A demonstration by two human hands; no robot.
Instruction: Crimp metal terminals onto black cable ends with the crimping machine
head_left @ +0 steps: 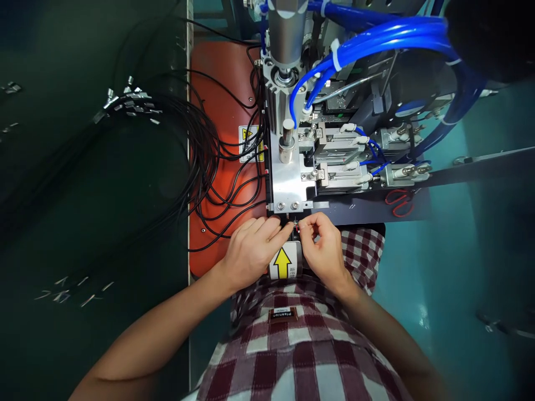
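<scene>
Head view: person in a red-and-white checked shirt (301, 345) sits close up to a small press machine (292, 172). Both hands meet right at the front edge of its metal block. Right hand (324, 250) has thumb & forefinger pinched together on a tiny wire end (296, 225) w/ a bit of red showing, just under the block. Left hand (251, 250) lies beside it, fingers (273, 227) stretched flat & close together, tips touching the same spot; can't tell if they actually grip anything. Below the hands, a white label w/ yellow arrow (283, 262) points up at the machine. Black cables (217, 167) loop over an orange mat (228, 94) to the left, their metal ends (129, 103) fanned out on the dark tabletop (83, 223). Blue hoses (376, 39) arc over the top. Red scissors (399, 201) lie on the right, well apart from the hands.
</scene>
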